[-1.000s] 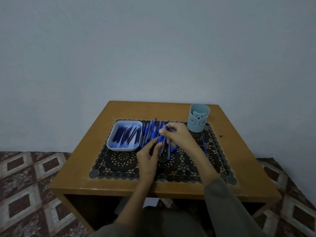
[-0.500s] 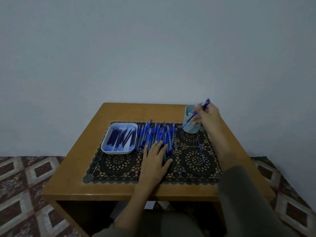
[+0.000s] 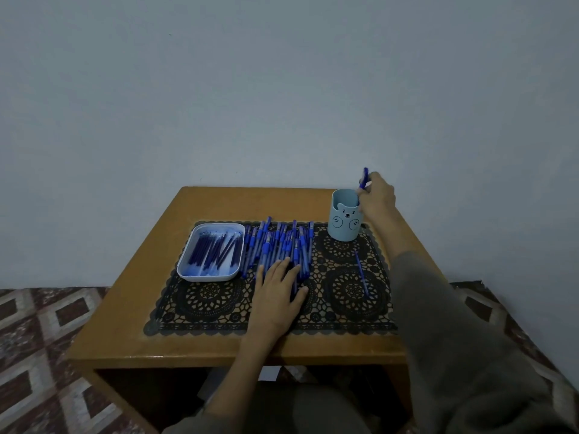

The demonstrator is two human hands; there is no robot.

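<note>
While the left hand [image 3: 277, 289] lies flat, fingers straight, on the pile's [image 3: 282, 245] near ends, the right hand [image 3: 376, 198] has carried one pen [image 3: 364, 178] from pile to cup [image 3: 344, 219], far right. Fingers pinch it near-upright at the rim; drop looks imminent.

Dim, bluish, even light lay over the frame with soft shadows and no glare, faintly grainy, edges bowed by the wide lens, the bottom darkest.
</note>
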